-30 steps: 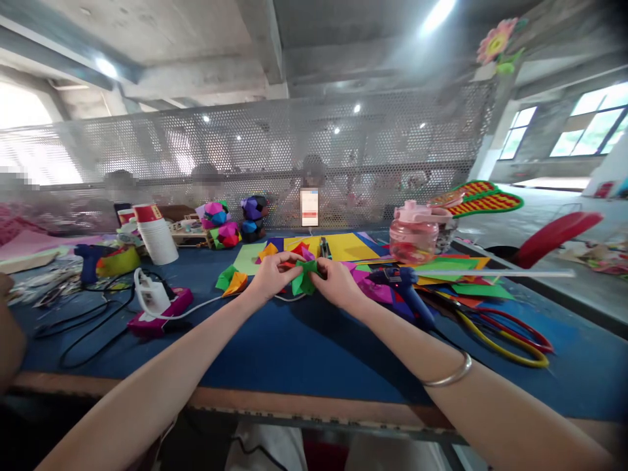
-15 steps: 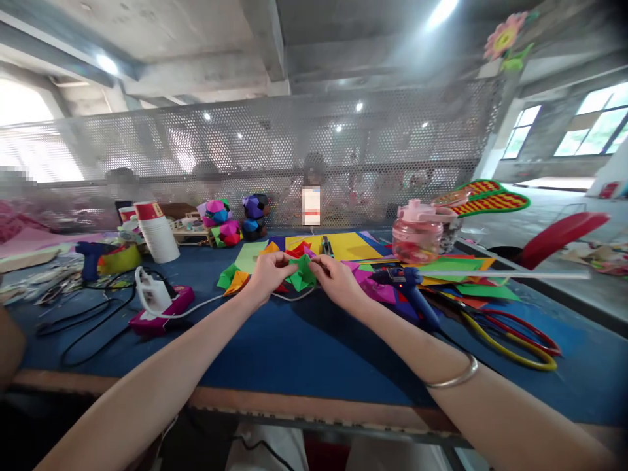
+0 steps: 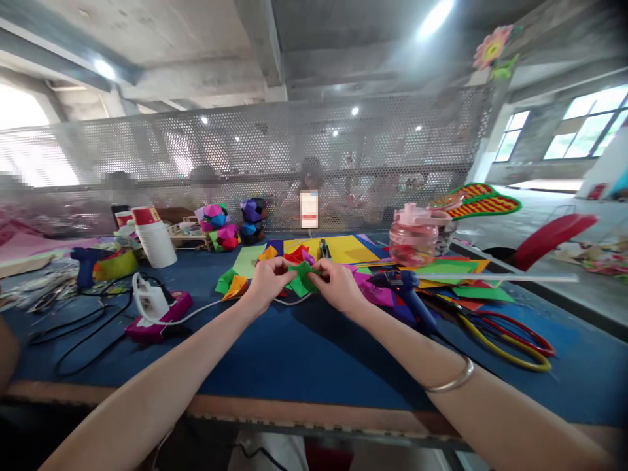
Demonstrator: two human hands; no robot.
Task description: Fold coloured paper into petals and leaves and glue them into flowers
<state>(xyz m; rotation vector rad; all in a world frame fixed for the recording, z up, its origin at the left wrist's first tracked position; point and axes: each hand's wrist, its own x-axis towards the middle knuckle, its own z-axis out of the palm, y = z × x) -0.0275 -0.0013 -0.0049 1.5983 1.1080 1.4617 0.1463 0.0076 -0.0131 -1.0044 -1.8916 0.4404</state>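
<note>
A piece of green folded paper (image 3: pixel 301 280) is held up between my two hands over the middle of the blue table. My left hand (image 3: pixel 267 280) pinches its left edge, and my right hand (image 3: pixel 338 282) grips the right side between thumb and fingers. Behind it, partly covered, lie red folded paper (image 3: pixel 297 254) and pieces in orange and purple. Left of my left hand sit an orange folded piece (image 3: pixel 236 286) and a green folded piece (image 3: pixel 225 282). A blue glue gun (image 3: pixel 412 297) lies to the right of my right hand.
Scissors (image 3: pixel 520 340) with red and yellow handles lie at the right, near stacked coloured paper (image 3: pixel 451 268) and a pink jar (image 3: pixel 413 239). On the left stand a purple power strip (image 3: pixel 159 320) with cables and stacked paper cups (image 3: pixel 156 242). A perforated metal screen (image 3: pixel 275 144) rises behind.
Both hands still hold the green paper, which now looks turned and flatter between the fingers. The whole view has shifted slightly.
</note>
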